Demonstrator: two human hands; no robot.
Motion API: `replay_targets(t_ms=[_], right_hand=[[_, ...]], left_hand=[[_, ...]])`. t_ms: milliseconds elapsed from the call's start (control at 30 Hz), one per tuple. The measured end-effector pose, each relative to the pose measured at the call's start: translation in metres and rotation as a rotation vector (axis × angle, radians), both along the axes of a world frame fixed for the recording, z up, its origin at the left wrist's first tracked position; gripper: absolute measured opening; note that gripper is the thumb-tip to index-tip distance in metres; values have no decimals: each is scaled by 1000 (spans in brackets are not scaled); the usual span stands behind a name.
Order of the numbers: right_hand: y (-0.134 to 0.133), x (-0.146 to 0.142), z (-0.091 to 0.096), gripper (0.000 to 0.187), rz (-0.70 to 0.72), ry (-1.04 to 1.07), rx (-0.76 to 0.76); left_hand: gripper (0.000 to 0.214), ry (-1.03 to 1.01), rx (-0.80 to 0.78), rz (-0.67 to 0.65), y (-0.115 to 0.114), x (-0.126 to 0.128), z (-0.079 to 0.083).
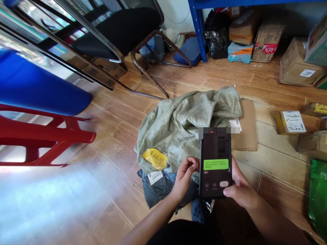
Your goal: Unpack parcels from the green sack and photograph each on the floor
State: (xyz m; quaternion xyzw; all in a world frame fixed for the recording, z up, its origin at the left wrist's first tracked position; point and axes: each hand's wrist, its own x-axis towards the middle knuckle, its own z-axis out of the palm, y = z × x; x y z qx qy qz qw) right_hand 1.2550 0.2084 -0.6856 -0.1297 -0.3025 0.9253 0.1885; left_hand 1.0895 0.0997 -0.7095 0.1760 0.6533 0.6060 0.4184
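Observation:
My right hand [241,190] grips a dark smartphone [216,180] upright, its thumb at the lower right of the lit screen. A green text bubble [216,164] shows there above round buttons. Beside the phone's left edge, my left hand [185,175] has its fingers curled in a pinch; whatever may be in them is hidden. Beyond the phone, a crumpled grey-green woven sack [176,119] with a yellow handwritten label [155,159] lies on the floor. A dark plastic parcel [159,189] with a white label sits at its near edge, and flat cardboard [246,129] lies to its right.
A red plastic stool [51,137] and a blue barrel [38,81] stand left. Behind the sack is a metal-framed chair [120,30]. Boxes and parcels sit under a blue shelf [199,30]; more boxes [291,121] and a green bag [318,200] line the right.

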Motion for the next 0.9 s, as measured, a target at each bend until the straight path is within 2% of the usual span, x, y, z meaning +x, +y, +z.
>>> replay_targets(t_ms=[200,367,567,633,733,900], right_hand=[[-1,0,-1,85,-17,19,-14],[-6,-3,-5,65,-74,-27,-10],[-19,-11,-17,46,-273,-346,37],[-21,-14,-22,43,-302,-410,53],[-22,-18,-26,42,-324,-397,53],[-22,-22,-19,40,-377,-398,64]], left_hand=[[35,7,6,0,-2,0,-3],[35,17,-1,3,-2,1,-2],[32,31,-7,-31,2,2,1],[31,28,-6,-34,3,2,1],[31,18,-12,-34,2,3,0],[33,9,-31,-24,1,3,-3]])
